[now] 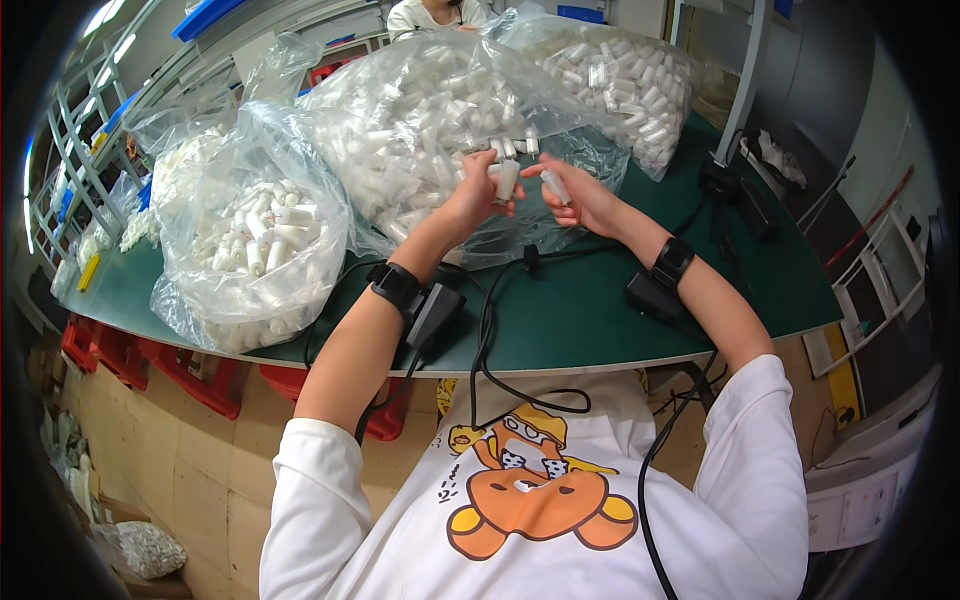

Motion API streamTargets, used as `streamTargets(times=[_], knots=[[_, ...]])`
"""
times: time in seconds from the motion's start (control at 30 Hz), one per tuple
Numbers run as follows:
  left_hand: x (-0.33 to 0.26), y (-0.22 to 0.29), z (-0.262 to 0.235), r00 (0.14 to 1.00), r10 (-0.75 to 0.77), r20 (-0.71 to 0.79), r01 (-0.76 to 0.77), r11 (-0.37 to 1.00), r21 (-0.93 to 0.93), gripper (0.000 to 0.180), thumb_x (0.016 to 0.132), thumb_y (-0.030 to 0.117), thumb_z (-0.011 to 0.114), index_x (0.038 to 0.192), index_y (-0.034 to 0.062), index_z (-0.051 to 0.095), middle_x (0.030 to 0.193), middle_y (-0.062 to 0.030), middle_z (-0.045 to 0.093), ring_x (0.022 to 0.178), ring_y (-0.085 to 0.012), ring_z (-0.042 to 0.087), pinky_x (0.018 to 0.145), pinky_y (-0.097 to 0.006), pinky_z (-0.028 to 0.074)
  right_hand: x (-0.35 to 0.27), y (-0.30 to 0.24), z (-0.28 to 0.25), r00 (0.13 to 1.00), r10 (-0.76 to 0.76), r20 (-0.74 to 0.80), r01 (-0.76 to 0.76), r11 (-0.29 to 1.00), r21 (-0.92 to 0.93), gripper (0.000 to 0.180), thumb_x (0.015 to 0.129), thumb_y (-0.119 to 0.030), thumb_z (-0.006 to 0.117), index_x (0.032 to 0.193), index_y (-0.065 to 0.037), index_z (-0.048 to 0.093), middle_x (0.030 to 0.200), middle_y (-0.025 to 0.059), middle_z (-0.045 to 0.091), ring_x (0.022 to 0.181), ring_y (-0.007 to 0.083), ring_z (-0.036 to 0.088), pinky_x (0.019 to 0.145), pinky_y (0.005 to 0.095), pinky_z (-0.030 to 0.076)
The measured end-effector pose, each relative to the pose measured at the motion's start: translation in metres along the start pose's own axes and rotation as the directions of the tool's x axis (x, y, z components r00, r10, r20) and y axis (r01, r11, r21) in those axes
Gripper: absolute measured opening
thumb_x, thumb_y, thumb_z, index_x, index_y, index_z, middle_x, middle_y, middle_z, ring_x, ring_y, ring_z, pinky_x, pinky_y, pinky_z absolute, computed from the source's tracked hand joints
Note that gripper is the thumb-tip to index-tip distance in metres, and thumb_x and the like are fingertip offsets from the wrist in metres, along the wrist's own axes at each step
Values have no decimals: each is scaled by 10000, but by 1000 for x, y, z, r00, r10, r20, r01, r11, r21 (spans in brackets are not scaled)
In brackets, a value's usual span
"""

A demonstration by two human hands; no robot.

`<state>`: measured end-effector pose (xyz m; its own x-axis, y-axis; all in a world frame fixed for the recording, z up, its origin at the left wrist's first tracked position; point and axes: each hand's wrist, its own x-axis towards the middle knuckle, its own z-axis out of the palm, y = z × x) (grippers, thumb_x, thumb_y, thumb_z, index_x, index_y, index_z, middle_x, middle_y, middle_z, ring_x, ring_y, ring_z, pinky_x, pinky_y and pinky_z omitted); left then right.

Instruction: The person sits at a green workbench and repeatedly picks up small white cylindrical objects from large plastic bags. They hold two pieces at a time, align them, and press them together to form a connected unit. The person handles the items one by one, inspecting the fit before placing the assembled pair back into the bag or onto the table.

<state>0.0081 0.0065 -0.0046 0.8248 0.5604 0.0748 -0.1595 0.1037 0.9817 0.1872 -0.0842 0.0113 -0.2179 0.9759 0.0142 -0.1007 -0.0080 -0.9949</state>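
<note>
My left hand (476, 192) holds a small white plastic tube (507, 178) upright, just in front of a large clear bag (420, 110) full of the same white tubes. My right hand (583, 199) is close beside it, pinching another small white piece (555, 186) between the fingers. Both hands hover over the green table (590, 310). Black bands sit on both wrists, with black cables running down toward my body.
A second clear bag of white tubes (250, 250) stands at the left, a third (620, 80) at the back right. Another person sits across the table (430, 15). Red bins (120, 355) hang under the table's edge. Metal shelving (80, 150) stands at the left.
</note>
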Motion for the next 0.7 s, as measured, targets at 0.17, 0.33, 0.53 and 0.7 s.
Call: streamTargets(times=[0.17,0.33,0.53,0.7], knots=[[-12,3,17,996,-72,54,73,997,-14,547,892,596,232,1173,128,255,856,-132,552,703,-198,501,709,-321,413,-2,-1,12,987,-154,-52,130,941,-311,355,834,-306,623,1043,-33,537,609,-17,486,418,26,349,370,187,271],[-3,-1,11,994,-36,-98,42,998,54,606,885,616,183,1239,124,184,890,-135,573,680,-199,537,659,-340,451,-3,-20,23,905,-405,-134,295,821,-489,314,815,-291,641,986,-36,579,640,23,540,468,53,448,403,222,352],[19,-33,-23,991,42,-126,-36,998,51,562,892,574,285,1187,97,320,868,-107,576,680,-179,542,655,-337,464,-10,-76,116,484,-737,472,658,-48,-751,266,795,-227,628,980,-48,562,810,109,617,701,240,622,610,324,489],[8,-14,-8,989,-80,-121,84,996,29,501,896,537,312,1145,104,354,847,-89,577,672,-178,537,652,-325,455,28,-111,205,558,-551,621,636,-196,-746,278,810,-278,592,904,-20,547,826,147,619,730,294,620,644,358,492]])
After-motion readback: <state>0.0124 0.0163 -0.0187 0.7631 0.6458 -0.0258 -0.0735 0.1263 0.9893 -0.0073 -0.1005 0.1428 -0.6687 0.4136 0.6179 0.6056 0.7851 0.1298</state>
